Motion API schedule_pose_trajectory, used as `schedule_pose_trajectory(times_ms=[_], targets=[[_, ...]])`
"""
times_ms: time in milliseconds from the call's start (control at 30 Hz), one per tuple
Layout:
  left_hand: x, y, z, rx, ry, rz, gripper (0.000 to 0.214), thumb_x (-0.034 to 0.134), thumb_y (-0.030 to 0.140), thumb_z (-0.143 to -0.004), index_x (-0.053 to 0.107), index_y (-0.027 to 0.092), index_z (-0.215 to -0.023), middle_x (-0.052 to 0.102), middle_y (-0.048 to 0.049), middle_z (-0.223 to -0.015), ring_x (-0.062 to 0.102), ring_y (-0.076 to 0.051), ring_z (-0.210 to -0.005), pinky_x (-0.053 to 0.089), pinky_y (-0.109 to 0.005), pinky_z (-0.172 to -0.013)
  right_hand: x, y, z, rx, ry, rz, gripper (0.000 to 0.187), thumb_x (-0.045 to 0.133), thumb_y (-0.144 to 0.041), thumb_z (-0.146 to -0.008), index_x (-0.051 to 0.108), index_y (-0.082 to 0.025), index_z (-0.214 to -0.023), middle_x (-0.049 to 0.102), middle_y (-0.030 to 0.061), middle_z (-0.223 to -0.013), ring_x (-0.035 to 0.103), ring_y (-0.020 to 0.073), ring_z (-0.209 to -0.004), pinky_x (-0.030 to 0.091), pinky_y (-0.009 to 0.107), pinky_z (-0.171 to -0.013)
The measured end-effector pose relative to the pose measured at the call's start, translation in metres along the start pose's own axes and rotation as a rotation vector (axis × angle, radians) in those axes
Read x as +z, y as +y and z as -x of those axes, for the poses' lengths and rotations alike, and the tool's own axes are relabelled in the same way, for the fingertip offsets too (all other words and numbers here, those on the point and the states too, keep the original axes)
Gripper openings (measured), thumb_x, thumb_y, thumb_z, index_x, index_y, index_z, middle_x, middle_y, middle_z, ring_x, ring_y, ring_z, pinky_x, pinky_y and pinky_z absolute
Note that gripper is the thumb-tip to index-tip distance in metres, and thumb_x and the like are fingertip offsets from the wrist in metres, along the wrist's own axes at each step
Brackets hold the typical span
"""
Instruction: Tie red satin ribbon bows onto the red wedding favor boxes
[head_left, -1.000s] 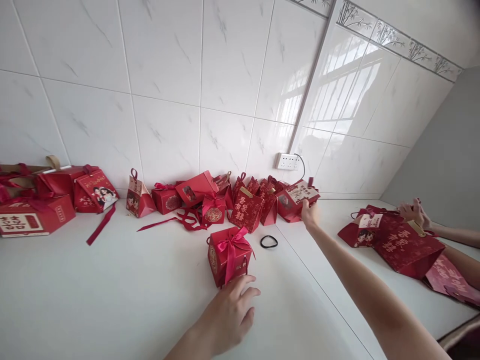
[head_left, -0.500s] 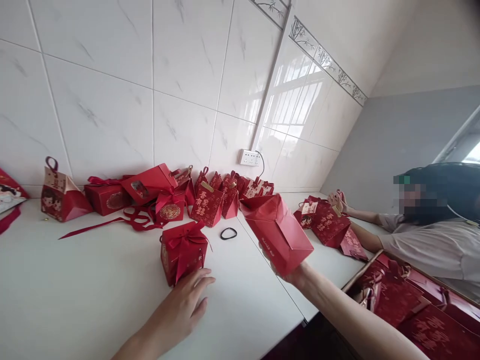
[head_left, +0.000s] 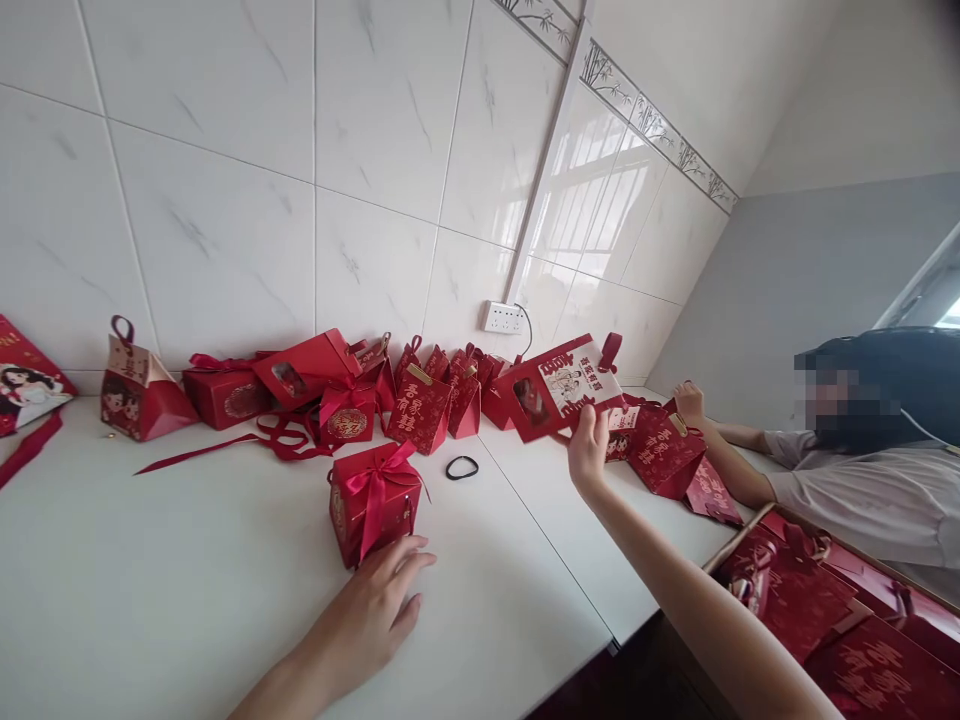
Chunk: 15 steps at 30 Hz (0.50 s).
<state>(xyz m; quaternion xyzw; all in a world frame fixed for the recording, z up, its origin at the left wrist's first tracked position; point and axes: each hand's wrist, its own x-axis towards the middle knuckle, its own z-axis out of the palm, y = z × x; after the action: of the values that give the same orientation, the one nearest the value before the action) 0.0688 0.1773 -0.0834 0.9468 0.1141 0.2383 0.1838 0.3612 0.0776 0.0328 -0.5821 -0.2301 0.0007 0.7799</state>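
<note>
My right hand (head_left: 589,448) grips a red gift box (head_left: 541,392) by its lower edge, above the table's far right part. The box is tilted, with a window, a white printed panel and a ribbon loop at one end. On the white table, my left hand (head_left: 382,595) lies with its fingers apart and holds nothing. Its fingertips are at the lower edge of a small red box with a ribbon bow (head_left: 375,505); whether they touch it I cannot tell. To the right of that box lies a black elastic band (head_left: 462,468).
Several red gift boxes (head_left: 416,405) stand along the tiled wall, with loose red ribbon (head_left: 277,437) before them. At right, a co-worker's hand (head_left: 688,402) is behind more red boxes (head_left: 664,452). A carton (head_left: 720,555) of red boxes stands nearer. A power strip (head_left: 502,318) is on the wall.
My right hand has moved away toward the wall with the gift box and turned it, so its printed panel and loop now show. My left hand has stayed by the bow box.
</note>
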Motion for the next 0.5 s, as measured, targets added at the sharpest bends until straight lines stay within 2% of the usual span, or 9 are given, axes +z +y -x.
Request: schedule_pose_trajectory(times_ms=[133,200,300,400,500], targets=[[0.002,0.000,0.001,-0.022,-0.003,0.006,0.035,0.042,0.019,-0.086,0.055,0.031,-0.116,0.054,-0.0009,-0.128,0.061,-0.019,-0.109,0.056,-0.032,-0.090,0.038,0.031,-0.044,-0.028,-0.004,0.236,0.031,0.039,-0.037,-0.094,0.045,-0.018,-0.119,0.056,0.0093,-0.115,0.057,0.0193,-0.103,0.053,0.033,-0.079],[0.005,-0.002,0.002,-0.029,-0.007,0.012,0.035,0.042,0.019,-0.086,0.054,0.031,-0.117,0.053,-0.0013,-0.129,0.060,-0.019,-0.110,0.055,-0.033,-0.091,0.059,0.053,-0.055,-0.005,-0.034,0.351,0.030,0.047,-0.034,-0.094,0.049,-0.015,-0.118,0.056,0.0100,-0.117,0.057,0.0208,-0.104,0.051,0.038,-0.085],[0.006,-0.002,0.002,-0.033,-0.023,0.014,0.039,0.043,0.015,-0.083,0.054,0.030,-0.117,0.053,-0.0026,-0.129,0.060,-0.020,-0.110,0.054,-0.035,-0.094,0.083,0.084,-0.060,0.053,-0.131,0.498,0.029,0.056,-0.031,-0.091,0.055,-0.015,-0.115,0.057,0.0082,-0.115,0.059,0.0202,-0.099,0.051,0.041,-0.085],[0.000,0.003,0.000,-0.046,-0.076,-0.001,0.041,0.044,0.013,-0.081,0.054,0.028,-0.118,0.052,-0.0045,-0.130,0.060,-0.021,-0.111,0.053,-0.037,-0.095,0.092,0.103,-0.065,0.084,-0.241,0.595,0.028,0.057,-0.031,-0.091,0.056,-0.015,-0.114,0.060,0.0071,-0.110,0.061,0.0184,-0.093,0.053,0.038,-0.081],[-0.010,0.012,-0.004,-0.078,-0.157,-0.015,0.041,0.044,0.011,-0.080,0.056,0.025,-0.117,0.053,-0.0059,-0.130,0.058,-0.021,-0.115,0.052,-0.036,-0.098,0.086,0.107,-0.076,0.046,-0.276,0.632,0.028,0.058,-0.033,-0.090,0.058,-0.014,-0.110,0.060,0.0067,-0.108,0.060,0.0184,-0.093,0.052,0.039,-0.082]])
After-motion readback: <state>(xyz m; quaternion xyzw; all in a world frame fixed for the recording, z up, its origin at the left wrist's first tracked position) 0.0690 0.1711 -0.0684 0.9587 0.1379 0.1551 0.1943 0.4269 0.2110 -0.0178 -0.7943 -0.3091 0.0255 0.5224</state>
